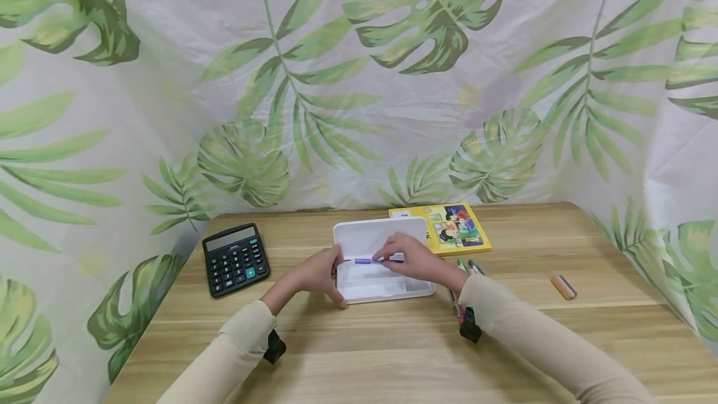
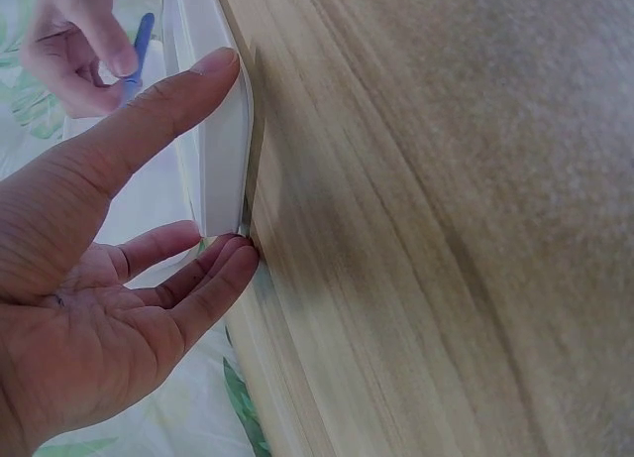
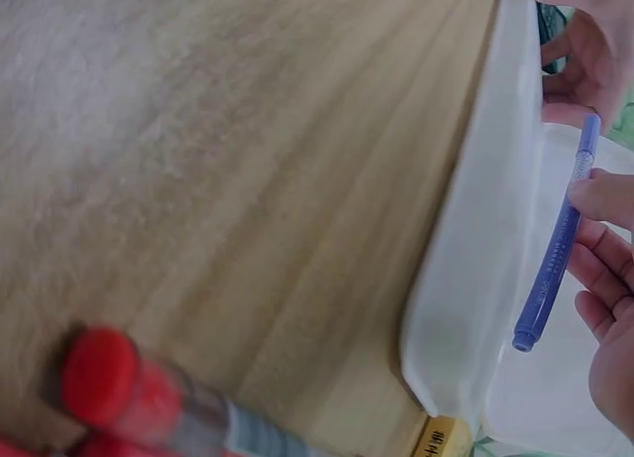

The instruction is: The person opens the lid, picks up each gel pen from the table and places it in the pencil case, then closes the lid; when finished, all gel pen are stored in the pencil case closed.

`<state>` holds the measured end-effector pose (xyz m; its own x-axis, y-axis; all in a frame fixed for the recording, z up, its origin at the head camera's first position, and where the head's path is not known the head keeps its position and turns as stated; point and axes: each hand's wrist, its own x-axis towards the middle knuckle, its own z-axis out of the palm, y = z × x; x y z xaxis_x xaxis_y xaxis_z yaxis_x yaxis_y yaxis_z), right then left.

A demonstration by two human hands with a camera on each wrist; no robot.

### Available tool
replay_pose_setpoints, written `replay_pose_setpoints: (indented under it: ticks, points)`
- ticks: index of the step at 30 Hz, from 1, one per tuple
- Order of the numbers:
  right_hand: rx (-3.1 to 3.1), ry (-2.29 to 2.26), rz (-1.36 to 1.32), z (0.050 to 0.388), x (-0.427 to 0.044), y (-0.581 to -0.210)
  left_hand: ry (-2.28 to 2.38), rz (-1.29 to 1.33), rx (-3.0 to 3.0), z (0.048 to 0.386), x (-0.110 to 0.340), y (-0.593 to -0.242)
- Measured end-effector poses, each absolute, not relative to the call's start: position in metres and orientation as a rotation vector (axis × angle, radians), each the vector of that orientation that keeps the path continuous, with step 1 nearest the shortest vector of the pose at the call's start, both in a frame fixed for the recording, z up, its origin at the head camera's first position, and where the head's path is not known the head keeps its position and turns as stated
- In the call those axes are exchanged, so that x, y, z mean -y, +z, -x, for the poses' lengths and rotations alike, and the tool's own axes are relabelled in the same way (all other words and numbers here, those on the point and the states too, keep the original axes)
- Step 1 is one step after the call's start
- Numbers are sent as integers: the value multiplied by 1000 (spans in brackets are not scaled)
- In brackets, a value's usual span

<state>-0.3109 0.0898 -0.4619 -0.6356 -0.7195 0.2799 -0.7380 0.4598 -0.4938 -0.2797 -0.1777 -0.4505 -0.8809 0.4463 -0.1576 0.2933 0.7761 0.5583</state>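
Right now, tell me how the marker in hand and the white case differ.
The marker is blue-purple and slender; the case is white and far wider. The marker is pinched by the right hand; the case lies open on the table, the left hand gripping one end. Both have a hand on them.

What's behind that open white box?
Behind the white box is a yellow book with cartoon figures on its cover. The open lid covers the book's lower left part, so I can't see what's there.
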Motion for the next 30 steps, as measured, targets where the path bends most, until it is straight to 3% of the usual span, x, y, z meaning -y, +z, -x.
replay_pose_setpoints:
  ticks: [19,30]
  points:
    - [2610,786,-1267,311,-85,-469,763,-578,-2693,277,178,-450]
    - [2581,794,-1198,308,-107,-457,770,-561,-2682,278,177,-447]
